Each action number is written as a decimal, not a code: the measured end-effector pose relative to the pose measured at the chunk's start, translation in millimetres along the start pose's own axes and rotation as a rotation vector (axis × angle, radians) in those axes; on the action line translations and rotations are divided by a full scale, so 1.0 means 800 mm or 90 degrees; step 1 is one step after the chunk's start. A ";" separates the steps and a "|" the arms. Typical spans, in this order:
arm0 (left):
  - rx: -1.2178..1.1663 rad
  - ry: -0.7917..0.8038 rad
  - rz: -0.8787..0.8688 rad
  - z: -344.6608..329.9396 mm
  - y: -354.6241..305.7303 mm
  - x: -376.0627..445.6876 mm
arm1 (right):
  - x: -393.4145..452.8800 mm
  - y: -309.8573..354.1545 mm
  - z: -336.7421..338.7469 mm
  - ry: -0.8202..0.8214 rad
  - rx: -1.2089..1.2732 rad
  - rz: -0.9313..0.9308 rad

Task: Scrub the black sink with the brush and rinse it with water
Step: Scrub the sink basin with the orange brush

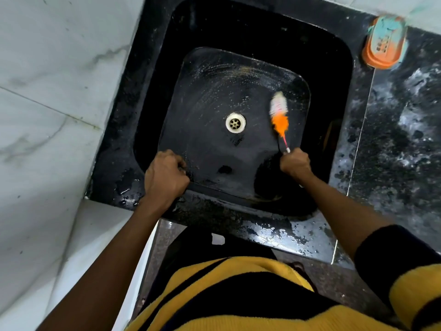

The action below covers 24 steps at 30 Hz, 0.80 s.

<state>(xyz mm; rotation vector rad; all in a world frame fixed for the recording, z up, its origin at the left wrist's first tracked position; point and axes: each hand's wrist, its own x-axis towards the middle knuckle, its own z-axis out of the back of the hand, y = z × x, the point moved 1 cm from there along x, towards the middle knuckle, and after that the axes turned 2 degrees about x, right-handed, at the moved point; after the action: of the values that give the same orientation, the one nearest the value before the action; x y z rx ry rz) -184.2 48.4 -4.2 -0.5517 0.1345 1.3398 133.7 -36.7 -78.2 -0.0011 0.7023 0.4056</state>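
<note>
Black sink (152, 75) set in the bench's left corner, mid-scrub. Left hand (164, 176) curls over its near rim. Right hand (295, 163) grips the bottle brush (279, 113), bristles on the soapy floor right of the drain (235, 122). No water running; rinsing likely remains.

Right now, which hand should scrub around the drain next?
Right. The right hand already grips the brush, just right of the drain; the left hand rests on the sink's rim.
</note>
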 end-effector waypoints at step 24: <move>0.003 -0.014 -0.002 -0.005 0.006 0.003 | -0.053 0.003 -0.023 0.231 0.068 0.172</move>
<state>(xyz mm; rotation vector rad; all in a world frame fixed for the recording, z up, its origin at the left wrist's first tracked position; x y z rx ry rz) -186.9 49.3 -10.4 -0.5326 0.1184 1.3413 92.4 -52.6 -65.3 0.1249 1.0882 0.6353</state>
